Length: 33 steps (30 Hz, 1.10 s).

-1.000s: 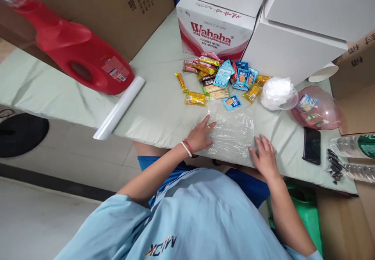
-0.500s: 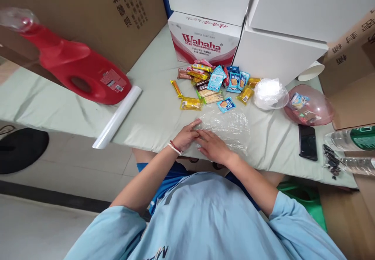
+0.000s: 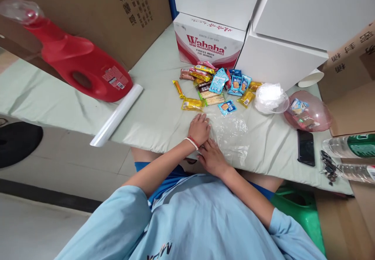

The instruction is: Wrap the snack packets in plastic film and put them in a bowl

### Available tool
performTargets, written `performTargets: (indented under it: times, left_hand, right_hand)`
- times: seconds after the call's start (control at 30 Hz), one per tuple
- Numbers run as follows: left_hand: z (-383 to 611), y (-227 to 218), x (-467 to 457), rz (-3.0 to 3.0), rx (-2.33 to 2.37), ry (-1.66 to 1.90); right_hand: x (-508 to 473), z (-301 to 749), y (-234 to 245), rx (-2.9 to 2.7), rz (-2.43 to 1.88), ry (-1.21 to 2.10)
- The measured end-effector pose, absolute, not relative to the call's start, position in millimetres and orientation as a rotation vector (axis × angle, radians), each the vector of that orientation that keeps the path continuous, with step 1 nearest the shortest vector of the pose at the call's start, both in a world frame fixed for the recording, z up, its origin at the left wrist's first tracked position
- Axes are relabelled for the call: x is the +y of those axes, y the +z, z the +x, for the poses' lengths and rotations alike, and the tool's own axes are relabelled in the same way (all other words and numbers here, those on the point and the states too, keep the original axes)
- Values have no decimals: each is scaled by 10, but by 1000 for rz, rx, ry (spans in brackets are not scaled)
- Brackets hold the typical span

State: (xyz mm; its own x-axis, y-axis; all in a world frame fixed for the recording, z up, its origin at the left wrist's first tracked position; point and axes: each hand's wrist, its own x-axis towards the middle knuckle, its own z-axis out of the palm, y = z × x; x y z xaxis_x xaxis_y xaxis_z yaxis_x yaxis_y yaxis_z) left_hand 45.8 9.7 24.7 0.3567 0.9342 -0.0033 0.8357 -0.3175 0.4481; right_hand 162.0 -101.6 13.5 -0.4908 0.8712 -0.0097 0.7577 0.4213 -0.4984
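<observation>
Your left hand point(image 3: 200, 129) and right hand point(image 3: 212, 158) sit close together on the left edge of the clear plastic sheet point(image 3: 231, 135), mid-frame on the bench point(image 3: 158, 115); whether they pinch it I cannot tell. The sheet lies spread; the snack packets point(image 3: 215, 84) lie just above, none wrapped.

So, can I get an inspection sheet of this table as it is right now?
Surface: table under a pale green cloth, creased.
Job's things: clear film, crumpled, lying by the near edge.
Clutter: snack packets, film roll, red jug on its side, clear bowl, pink bowl, phone, keys, bottles.
Grippers: left hand and right hand on the film's left edge, close together; grip unclear.
Cables: nothing seen.
Surroundings: Wahaha box, white boxes, cardboard box, green bin below.
</observation>
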Motion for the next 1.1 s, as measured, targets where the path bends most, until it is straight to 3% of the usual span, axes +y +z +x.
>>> performTargets:
  times: [0.17, 0.33, 0.47, 0.63, 0.8, 1.1]
  left_hand:
    - [305, 60, -11, 2434, 1509, 290]
    - [302, 16, -126, 2499, 1482, 291]
    - [328, 4, -116, 2489, 1483, 320]
    - [326, -1, -114, 2483, 1492, 339]
    - [325, 11, -118, 2481, 1502, 325]
    - [308, -1, -109, 2496, 1487, 317]
  right_hand:
    - [-1521, 1885, 279, -2429, -1409, 839]
    - [-1395, 2444, 830, -2386, -1111, 1277]
    - [-504, 2689, 1080, -2285, -1373, 801]
    - [786, 2466, 769, -2496, -1560, 371]
    - [1472, 2189, 542, -2784, -1348, 261]
    - [1883, 2400, 527, -2962, -1433, 101]
